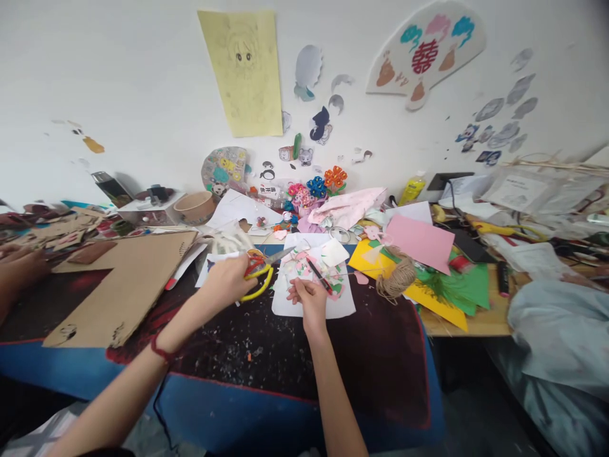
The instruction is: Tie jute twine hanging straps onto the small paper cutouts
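My left hand is closed at the scissors, its fingertips at the upper end of the yellow handles. The metal blades point right toward the white paper sheet. My right hand is over that sheet with fingers curled together; whatever is in them is too small to make out. Just beyond it lies a black and red pen among pink and green paper scraps. A smaller piece of white paper rests at the sheet's upper right.
Twine stands at the right beside yellow paper and pink paper. Cardboard covers the left of the dark mat. Handmade flowers stand by the wall. Another person's hand shows at far left.
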Action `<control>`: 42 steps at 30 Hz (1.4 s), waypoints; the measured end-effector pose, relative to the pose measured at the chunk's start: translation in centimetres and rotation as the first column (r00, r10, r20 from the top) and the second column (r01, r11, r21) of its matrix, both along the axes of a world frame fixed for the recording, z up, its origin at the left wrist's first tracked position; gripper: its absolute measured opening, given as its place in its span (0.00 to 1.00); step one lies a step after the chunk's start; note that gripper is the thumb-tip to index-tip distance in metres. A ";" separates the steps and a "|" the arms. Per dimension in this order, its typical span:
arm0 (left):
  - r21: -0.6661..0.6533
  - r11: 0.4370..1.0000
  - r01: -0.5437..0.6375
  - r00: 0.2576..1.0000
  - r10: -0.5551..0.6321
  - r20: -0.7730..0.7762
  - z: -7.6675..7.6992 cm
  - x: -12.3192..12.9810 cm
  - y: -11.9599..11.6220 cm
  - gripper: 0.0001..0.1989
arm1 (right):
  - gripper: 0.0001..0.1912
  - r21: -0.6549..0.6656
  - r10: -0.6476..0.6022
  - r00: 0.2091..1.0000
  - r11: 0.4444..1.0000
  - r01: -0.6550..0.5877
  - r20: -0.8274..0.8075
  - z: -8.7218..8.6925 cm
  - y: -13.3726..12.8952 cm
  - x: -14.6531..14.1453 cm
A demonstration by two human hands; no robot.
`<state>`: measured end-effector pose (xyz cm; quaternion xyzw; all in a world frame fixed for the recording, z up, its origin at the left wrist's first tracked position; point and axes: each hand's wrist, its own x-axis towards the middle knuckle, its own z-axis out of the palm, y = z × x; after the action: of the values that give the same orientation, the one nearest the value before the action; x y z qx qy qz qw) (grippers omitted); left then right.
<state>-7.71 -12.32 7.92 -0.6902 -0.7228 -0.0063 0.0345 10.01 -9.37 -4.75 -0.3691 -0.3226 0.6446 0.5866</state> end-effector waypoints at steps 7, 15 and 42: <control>0.108 0.906 0.410 0.906 -0.391 -0.160 5.3 5.5 5.9 0.20 | 0.22 -0.002 0.047 0.999 0.999 -0.047 0.007 -0.6 0.9 -1.3; -0.206 0.755 0.623 0.696 -0.655 -0.294 6.9 14.5 10.9 0.22 | 0.21 0.011 0.059 0.998 0.998 -0.059 0.029 -1.1 1.3 -1.7; -0.180 0.716 0.674 0.650 -0.691 -0.315 6.9 15.8 14.5 0.21 | 0.21 0.024 0.076 0.995 0.997 -0.077 0.059 -1.3 1.3 -1.9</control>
<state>8.13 2.18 14.85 -0.9004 -0.3906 0.1243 0.1454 8.16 -8.10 -6.01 -0.3672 -0.3618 0.6514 0.5567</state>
